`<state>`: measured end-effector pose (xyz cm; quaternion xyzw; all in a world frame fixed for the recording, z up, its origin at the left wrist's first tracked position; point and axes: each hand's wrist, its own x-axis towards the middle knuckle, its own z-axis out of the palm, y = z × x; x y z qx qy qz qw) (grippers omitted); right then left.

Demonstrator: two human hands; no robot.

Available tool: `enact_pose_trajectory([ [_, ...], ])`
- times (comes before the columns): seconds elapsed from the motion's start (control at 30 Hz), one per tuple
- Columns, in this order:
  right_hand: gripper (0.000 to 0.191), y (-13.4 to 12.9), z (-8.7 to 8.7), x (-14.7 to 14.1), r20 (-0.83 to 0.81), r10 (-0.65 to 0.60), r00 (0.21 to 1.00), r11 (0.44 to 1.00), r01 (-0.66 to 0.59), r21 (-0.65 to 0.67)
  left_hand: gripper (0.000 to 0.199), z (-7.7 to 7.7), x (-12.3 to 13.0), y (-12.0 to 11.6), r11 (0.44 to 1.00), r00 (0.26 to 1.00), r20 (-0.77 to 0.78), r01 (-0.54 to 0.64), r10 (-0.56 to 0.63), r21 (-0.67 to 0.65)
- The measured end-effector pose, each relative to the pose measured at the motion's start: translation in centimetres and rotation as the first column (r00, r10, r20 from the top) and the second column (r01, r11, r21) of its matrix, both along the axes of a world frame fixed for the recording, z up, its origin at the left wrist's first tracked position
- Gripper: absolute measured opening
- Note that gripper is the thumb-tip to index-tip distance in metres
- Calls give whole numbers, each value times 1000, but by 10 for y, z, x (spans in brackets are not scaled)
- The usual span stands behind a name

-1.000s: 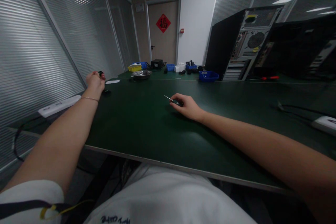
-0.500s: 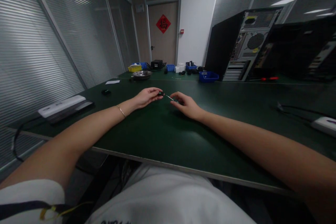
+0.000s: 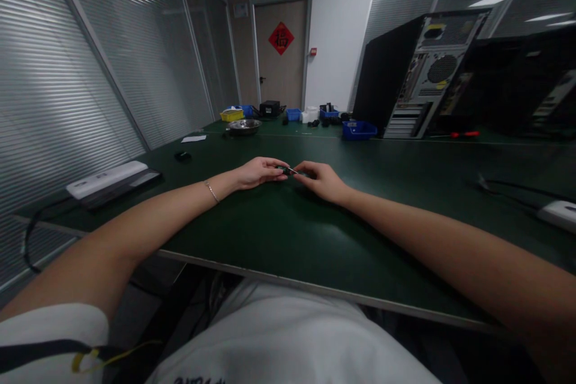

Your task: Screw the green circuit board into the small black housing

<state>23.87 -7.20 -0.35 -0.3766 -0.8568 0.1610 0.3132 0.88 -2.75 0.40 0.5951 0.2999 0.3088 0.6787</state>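
Over the dark green table (image 3: pixel 279 240), my left hand (image 3: pixel 261 173) pinches a small dark object (image 3: pixel 283 170) between thumb and fingers. My right hand (image 3: pixel 321 181) is close on its right, with thumb and fingertips closed round a thin metallic piece (image 3: pixel 293 171) that points toward the dark object. The metallic piece runs between the two hands, and its far part is hidden by my right fingers. The dark object is too small to identify.
A metal bowl (image 3: pixel 243 126), a yellow bin (image 3: pixel 231 114) and a blue bin (image 3: pixel 359 130) stand toward the back. A computer tower (image 3: pixel 391 72) is at the back right. A white power strip (image 3: pixel 107 179) and a black mouse-like item (image 3: pixel 182 156) lie left.
My left hand has moved slightly right and down with the dark object, narrowing the space between the hands. My right fingers have drawn closer together, and less of the thin metallic piece shows.
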Motion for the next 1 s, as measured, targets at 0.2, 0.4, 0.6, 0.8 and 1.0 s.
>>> enact_pose_trajectory([
  [0.2,24,4,-1,1,3,-22,1000,999,22,-46,28,-1,-1,1,1000,999,37,-24,24,5],
  [0.4,24,5,-2,1,-16,3,1000,996,-4,-84,27,-1,1,-2,1000,999,41,-26,26,8],
  [0.6,24,2,0,2,-45,87,995,990,-91,-103,26,-1,-2,-2,1000,999,36,10,-10,-7],
  [0.8,24,-2,2,2,-65,128,990,985,-135,-108,24,0,-2,-3,998,997,56,49,-47,-32],
  [1.0,24,0,0,2,-74,94,993,991,-101,-91,25,1,3,-6,999,994,110,-13,16,-32],
])
